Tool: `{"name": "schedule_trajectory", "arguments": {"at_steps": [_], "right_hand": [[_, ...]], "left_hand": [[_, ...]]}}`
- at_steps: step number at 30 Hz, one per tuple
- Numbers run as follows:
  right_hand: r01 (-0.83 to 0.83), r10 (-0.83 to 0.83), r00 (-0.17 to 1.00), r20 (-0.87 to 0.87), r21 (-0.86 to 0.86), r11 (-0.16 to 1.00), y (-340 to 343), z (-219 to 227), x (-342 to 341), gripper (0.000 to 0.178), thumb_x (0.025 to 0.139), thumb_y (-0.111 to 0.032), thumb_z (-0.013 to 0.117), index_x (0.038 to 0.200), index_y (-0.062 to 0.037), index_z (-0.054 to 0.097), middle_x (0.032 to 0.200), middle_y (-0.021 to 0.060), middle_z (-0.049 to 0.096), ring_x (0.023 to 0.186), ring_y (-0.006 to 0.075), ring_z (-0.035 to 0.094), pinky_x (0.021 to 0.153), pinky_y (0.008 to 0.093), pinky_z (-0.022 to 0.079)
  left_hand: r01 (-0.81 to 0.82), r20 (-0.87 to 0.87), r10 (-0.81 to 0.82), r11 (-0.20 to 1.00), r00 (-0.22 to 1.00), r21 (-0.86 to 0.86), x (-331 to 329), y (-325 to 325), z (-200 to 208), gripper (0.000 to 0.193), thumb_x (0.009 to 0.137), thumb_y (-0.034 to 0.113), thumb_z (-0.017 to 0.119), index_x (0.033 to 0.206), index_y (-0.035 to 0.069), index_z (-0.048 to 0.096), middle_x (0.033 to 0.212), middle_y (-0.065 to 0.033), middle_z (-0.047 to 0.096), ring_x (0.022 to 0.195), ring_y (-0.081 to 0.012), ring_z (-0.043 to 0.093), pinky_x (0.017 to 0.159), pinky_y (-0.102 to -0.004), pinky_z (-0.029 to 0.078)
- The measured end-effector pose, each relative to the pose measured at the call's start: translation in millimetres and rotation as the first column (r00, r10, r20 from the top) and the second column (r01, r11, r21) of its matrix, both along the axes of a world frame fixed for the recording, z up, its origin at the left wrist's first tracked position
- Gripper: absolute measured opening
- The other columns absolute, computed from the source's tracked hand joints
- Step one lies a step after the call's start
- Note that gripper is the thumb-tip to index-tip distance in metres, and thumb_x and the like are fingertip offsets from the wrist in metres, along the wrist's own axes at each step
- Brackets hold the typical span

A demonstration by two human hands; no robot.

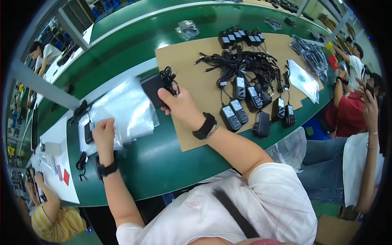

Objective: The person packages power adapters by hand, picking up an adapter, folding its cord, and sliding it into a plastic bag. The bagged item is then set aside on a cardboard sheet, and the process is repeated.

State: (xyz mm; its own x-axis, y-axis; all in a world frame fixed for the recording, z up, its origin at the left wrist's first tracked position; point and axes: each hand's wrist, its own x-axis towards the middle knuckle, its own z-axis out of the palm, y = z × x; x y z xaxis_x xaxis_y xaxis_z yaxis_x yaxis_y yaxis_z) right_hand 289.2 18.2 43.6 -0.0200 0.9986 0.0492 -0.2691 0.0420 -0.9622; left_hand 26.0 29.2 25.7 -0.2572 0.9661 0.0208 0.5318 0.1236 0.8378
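My right hand (183,107) grips a black power adapter (152,89), thumb on top. Its black cable (168,77) is bundled and sticks up by the fingers. My left hand (104,132) has its fingers curled together over a stack of clear plastic bags (124,108); what they pinch, if anything, I cannot make out. Just left of that hand, another black adapter (88,132) lies on the bags. To the right, several black plug adapters (231,117) with tangled black cables (245,65) lie on a sheet of brown cardboard (183,61).
Another cable bundle (81,164) lies on the green table (163,171) at left. More adapters (234,36) stand at the cardboard's far edge. Bagged items (310,55) and a clear bag with a white sheet (303,81) lie right. People sit close on both sides.
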Motion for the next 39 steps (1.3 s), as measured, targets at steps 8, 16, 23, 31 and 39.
{"name": "schedule_trajectory", "arguments": {"at_steps": [8,16,23,31,39], "right_hand": [[-0.320,0.179,0.785,-0.594,-0.140,0.937,-4.8,-3.4,-8.5,0.034,0.090,-0.031,0.049,0.104,-0.0001,0.050,0.084,0.0083,0.058,0.071,0.0194,0.058,0.081,0.0458,0.049],[-0.009,0.010,0.997,-0.078,0.014,1.000,15.4,-16.9,-16.2,0.022,0.086,-0.021,0.059,0.093,-0.0012,0.052,0.090,0.0041,0.056,0.077,0.0129,0.053,0.067,0.0293,0.046],[-0.411,-0.332,0.514,0.791,0.566,0.715,-12.7,-11.8,-33.9,0.052,0.072,-0.012,0.069,0.118,-0.0039,0.046,0.093,0.0155,0.054,0.082,0.0329,0.054,0.070,0.0360,0.046],[-0.508,-0.300,0.212,0.930,0.367,0.779,-29.0,-19.6,-59.6,0.042,0.071,-0.007,0.064,0.108,0.0018,0.047,0.079,0.0137,0.051,0.072,0.0302,0.053,0.062,0.0381,0.045],[-0.455,-0.238,0.293,0.926,0.354,0.817,-13.6,-16.6,-63.9,0.017,0.075,-0.012,0.059,0.087,-0.0002,0.056,0.066,0.0114,0.057,0.053,0.0191,0.056,0.048,0.0294,0.046]], "left_hand": [[0.290,-0.383,-0.231,0.951,0.894,0.104,88.7,-10.4,4.4,0.040,0.062,0.034,0.074,0.061,0.000,0.053,0.060,-0.0201,0.056,0.059,-0.0357,0.057,0.053,-0.0400,0.044],[0.156,0.113,-0.159,0.987,0.981,0.036,67.0,-22.8,13.0,0.027,0.064,0.020,0.075,0.065,-0.001,0.057,0.055,-0.0065,0.055,0.051,-0.0151,0.053,0.049,-0.0283,0.043],[0.063,0.758,-0.044,0.998,0.651,0.004,47.7,-20.5,24.9,0.018,0.078,0.014,0.065,0.080,0.000,0.054,0.054,0.0002,0.048,0.040,-0.0041,0.037,0.037,-0.0188,0.027],[0.191,0.258,-0.284,0.923,0.923,0.333,64.9,-38.0,23.7,0.011,0.080,0.010,0.062,0.081,0.001,0.058,0.057,-0.0007,0.054,0.050,-0.0038,0.046,0.048,-0.0179,0.036],[0.300,0.128,-0.346,0.911,0.929,0.283,61.6,-43.4,30.5,0.011,0.079,0.009,0.062,0.079,0.000,0.056,0.055,-0.0008,0.053,0.051,-0.0050,0.046,0.048,-0.0203,0.037]]}}
